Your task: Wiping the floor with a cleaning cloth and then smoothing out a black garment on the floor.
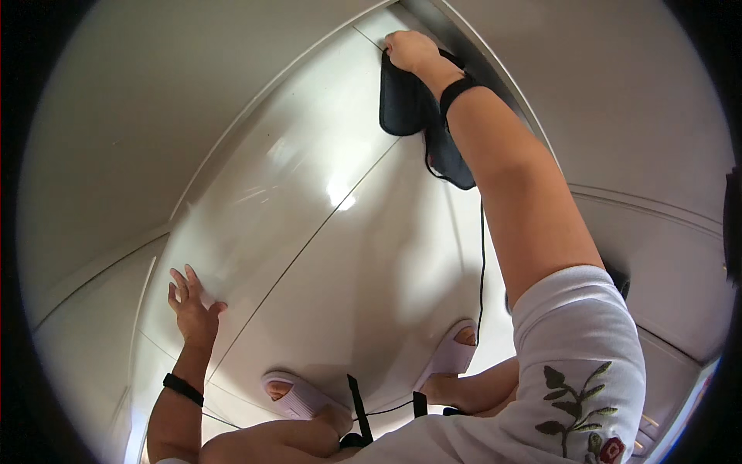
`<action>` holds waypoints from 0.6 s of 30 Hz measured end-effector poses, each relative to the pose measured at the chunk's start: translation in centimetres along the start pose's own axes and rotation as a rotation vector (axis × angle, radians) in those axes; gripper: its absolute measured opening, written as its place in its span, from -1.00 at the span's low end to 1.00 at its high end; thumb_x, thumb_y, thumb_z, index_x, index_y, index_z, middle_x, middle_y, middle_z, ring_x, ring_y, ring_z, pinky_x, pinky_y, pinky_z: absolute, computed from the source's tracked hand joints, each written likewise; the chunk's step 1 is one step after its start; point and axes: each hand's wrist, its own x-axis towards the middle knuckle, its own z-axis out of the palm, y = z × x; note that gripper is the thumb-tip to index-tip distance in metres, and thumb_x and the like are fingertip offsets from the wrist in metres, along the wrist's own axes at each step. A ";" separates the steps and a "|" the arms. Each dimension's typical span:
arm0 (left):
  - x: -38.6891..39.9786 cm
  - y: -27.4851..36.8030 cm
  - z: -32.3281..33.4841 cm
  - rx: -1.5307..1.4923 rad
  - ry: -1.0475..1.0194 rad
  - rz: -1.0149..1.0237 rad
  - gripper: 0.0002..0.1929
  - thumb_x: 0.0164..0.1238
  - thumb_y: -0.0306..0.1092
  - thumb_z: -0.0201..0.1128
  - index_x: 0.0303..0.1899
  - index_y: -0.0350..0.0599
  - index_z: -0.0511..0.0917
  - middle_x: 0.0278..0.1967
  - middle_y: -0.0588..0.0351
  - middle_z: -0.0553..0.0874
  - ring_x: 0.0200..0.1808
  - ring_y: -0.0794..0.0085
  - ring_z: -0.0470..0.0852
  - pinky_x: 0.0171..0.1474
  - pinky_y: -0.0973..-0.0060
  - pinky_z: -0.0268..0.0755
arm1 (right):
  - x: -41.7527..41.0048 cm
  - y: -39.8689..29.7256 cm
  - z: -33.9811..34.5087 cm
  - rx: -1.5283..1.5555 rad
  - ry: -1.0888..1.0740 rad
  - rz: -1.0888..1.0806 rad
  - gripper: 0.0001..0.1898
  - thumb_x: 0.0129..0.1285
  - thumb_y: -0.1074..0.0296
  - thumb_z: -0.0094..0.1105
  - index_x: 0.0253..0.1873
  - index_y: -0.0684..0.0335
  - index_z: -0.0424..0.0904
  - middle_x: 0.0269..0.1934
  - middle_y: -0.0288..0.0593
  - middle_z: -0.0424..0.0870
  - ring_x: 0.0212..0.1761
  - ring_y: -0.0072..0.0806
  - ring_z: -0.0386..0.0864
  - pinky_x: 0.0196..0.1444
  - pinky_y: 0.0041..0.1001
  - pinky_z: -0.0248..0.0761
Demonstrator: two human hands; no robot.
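Observation:
Near the top of the head view, my right hand (413, 51) is closed on the upper edge of a black cloth-like item (401, 101). That item hangs or lies against the shiny floor beside the right-hand cabinet base; part of it is hidden behind my forearm. A second dark flap (451, 156) with a thin looped cord shows below it. My left hand (196, 310) is at the lower left, fingers spread, holding nothing, over the floor by the left cabinet. Each wrist wears a black band.
Pale glossy floor tiles (301, 214) lie between two pale cabinet fronts (133, 116). A thin black cable (482, 261) runs down the right side to my slippered foot (455, 351). My other slipper (295, 397) is at the bottom centre. Black straps (359, 406) hang between my legs.

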 end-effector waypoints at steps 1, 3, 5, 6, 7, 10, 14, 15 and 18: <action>-0.1 0.0 0.0 -0.013 -0.006 0.010 0.04 -0.29 -0.41 0.46 0.31 0.08 -0.04 0.33 -0.10 -0.06 0.28 -0.11 0.04 0.18 0.25 0.26 | 0.4 -0.3 0.8 0.007 0.049 -0.003 -0.81 0.09 0.30 0.01 -0.20 0.10 0.55 -0.20 -0.07 0.58 -0.10 -0.13 0.50 -0.07 -0.25 0.37; -0.2 -0.2 0.4 -0.018 -0.019 0.008 0.04 -0.29 -0.41 0.46 0.31 0.04 -0.04 0.33 -0.14 -0.05 0.27 -0.13 0.04 0.20 0.23 0.21 | 1.3 -0.7 1.6 0.016 0.060 -0.016 -0.81 0.09 0.29 0.01 -0.20 0.09 0.55 -0.18 -0.08 0.58 -0.10 -0.13 0.50 -0.05 -0.24 0.37; -0.2 -0.6 1.0 0.028 0.057 0.132 0.05 -0.31 -0.41 0.47 0.31 -0.01 -0.05 0.31 -0.22 -0.03 0.26 -0.17 0.06 0.21 0.19 0.13 | 2.4 -1.2 1.5 0.084 0.096 0.008 -0.80 0.09 0.29 0.00 -0.19 0.08 0.54 -0.14 -0.09 0.56 -0.06 -0.14 0.49 -0.02 -0.23 0.35; 0.1 -0.5 0.9 0.035 0.055 0.130 0.05 -0.31 -0.41 0.47 0.31 -0.01 -0.05 0.31 -0.22 -0.03 0.26 -0.17 0.06 0.21 0.19 0.13 | 2.9 -1.2 1.7 0.055 0.188 -0.028 -0.78 0.06 0.33 0.00 -0.17 0.13 0.53 -0.24 -0.05 0.60 -0.18 -0.14 0.55 -0.14 -0.25 0.42; 0.1 -0.5 0.6 0.037 0.040 0.124 0.05 -0.30 -0.41 0.47 0.31 -0.02 -0.05 0.31 -0.25 -0.03 0.25 -0.18 0.07 0.22 0.17 0.11 | 2.6 -2.2 0.6 0.065 0.183 -0.034 -0.78 0.06 0.33 0.00 -0.17 0.13 0.53 -0.24 -0.05 0.60 -0.18 -0.14 0.55 -0.14 -0.25 0.42; 0.2 -0.3 0.2 0.028 0.029 0.122 0.04 -0.29 -0.41 0.46 0.31 -0.04 -0.05 0.30 -0.26 -0.03 0.24 -0.20 0.09 0.21 0.16 0.10 | 2.0 -4.2 -3.3 0.238 0.012 0.145 -0.72 0.20 0.35 -0.07 -0.04 0.25 0.53 0.02 -0.05 0.50 0.09 -0.21 0.43 0.08 -0.34 0.30; -0.1 -0.2 0.2 0.006 0.007 0.079 0.04 -0.28 -0.41 0.46 0.31 0.00 -0.05 0.32 -0.19 -0.04 0.24 -0.19 0.08 0.18 0.19 0.20 | 2.5 -4.8 -4.9 0.106 -0.229 0.159 -0.61 0.22 0.40 -0.10 0.16 0.29 0.35 0.20 0.01 0.30 0.26 -0.23 0.24 0.22 -0.36 0.18; 0.1 0.0 -0.1 -0.003 0.016 0.083 0.04 -0.28 -0.41 0.46 0.31 0.00 -0.05 0.32 -0.19 -0.04 0.24 -0.19 0.08 0.18 0.19 0.20 | 3.9 -3.5 -3.7 0.098 -0.219 0.161 -0.61 0.22 0.40 -0.10 0.16 0.29 0.35 0.20 0.01 0.30 0.26 -0.23 0.24 0.22 -0.36 0.18; 0.1 0.0 -0.1 -0.020 -0.014 0.049 0.04 -0.28 -0.42 0.45 0.32 0.06 -0.06 0.33 -0.11 -0.06 0.25 -0.17 0.06 0.15 0.21 0.28 | 5.6 -0.1 -0.5 -0.192 -0.339 -0.146 -0.79 -0.03 0.43 -0.03 -0.26 0.23 0.53 -0.45 -0.01 0.61 -0.44 -0.15 0.59 -0.41 -0.30 0.46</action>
